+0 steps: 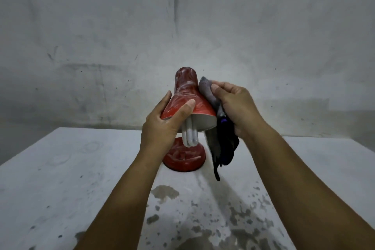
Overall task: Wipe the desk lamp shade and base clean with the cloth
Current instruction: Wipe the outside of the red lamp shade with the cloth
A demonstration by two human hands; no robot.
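Note:
A red desk lamp stands at the middle of a white table. Its shade (186, 91) is smeared with pale dust and tilts toward me, with a white bulb (189, 135) showing under it. My left hand (164, 122) grips the left side of the shade, thumb lying across its front. My right hand (233, 105) holds a dark grey cloth (207, 91) and presses it against the shade's right side. The rest of the cloth hangs down below that hand. The round red base (184, 158) sits on the table, also streaked with dust.
The white table (71, 178) has dark stains and chipped patches near its front right. A rough grey wall (182, 26) rises right behind the lamp. The lamp's neck is hidden behind the shade and my left hand.

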